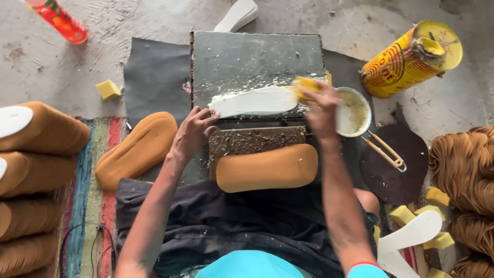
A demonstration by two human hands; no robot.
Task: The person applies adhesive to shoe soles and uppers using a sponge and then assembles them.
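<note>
Left hand (pixel 193 131) fingertips pinning white insole (pixel 254 101) flat on dark slab (pixel 247 59) | right hand (pixel 320 105) gripping yellow sponge (pixel 306 85) at insole's end beside glue bowl (pixel 360 113) | best worked in even lengthwise strokes, thin coat, insole held steady

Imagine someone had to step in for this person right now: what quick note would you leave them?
Left hand pins the end of the white sole on the dark slab.
Right hand holds a yellow sponge against the sole's other end, beside the white bowl.
Done: sole looks coated with white paste.
Left: tan sole in front shows no paste; more tan soles stacked at left.
</note>
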